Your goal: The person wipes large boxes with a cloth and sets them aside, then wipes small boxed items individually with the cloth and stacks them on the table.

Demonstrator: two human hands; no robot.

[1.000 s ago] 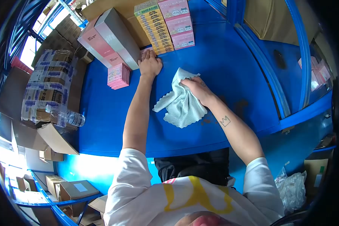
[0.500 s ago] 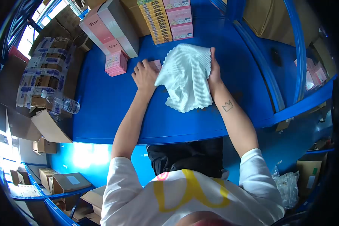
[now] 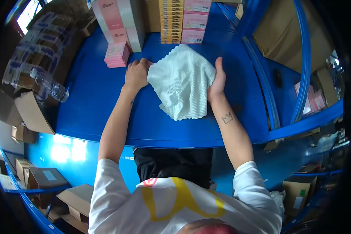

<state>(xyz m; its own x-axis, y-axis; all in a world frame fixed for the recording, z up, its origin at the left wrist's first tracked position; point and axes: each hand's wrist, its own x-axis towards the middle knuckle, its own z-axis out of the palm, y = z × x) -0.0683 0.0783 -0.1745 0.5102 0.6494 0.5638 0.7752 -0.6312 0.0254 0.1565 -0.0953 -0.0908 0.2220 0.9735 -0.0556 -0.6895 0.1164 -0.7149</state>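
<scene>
A pale mint, ribbed cleaning cloth point(image 3: 181, 85) with scalloped edges hangs in loose folds in front of me. My right hand point(image 3: 217, 82) is at its right edge, thumb up, with the other fingers hidden behind the cloth. On the other side, my left hand point(image 3: 137, 74) has its fingers curled, and a bit of a flat pink packet point(image 3: 150, 63) shows beside them, partly covered by hand and cloth. Just beyond the left hand lies a stack of similar pink packets point(image 3: 117, 55).
Tall pink-and-white boxes point(image 3: 121, 25) stand behind the stack. Yellow boxes point(image 3: 171, 23) and pink cartons point(image 3: 194, 27) are piled at the back of the blue table point(image 3: 238, 78). A plastic bottle point(image 3: 54, 87) lies left by open cardboard; blue shelf posts point(image 3: 302, 66) rise right.
The view has shifted, so the table contents appear further left or higher. The cloth has spread leftward toward my left hand and hides more beside it. Both hands keep about the same places.
</scene>
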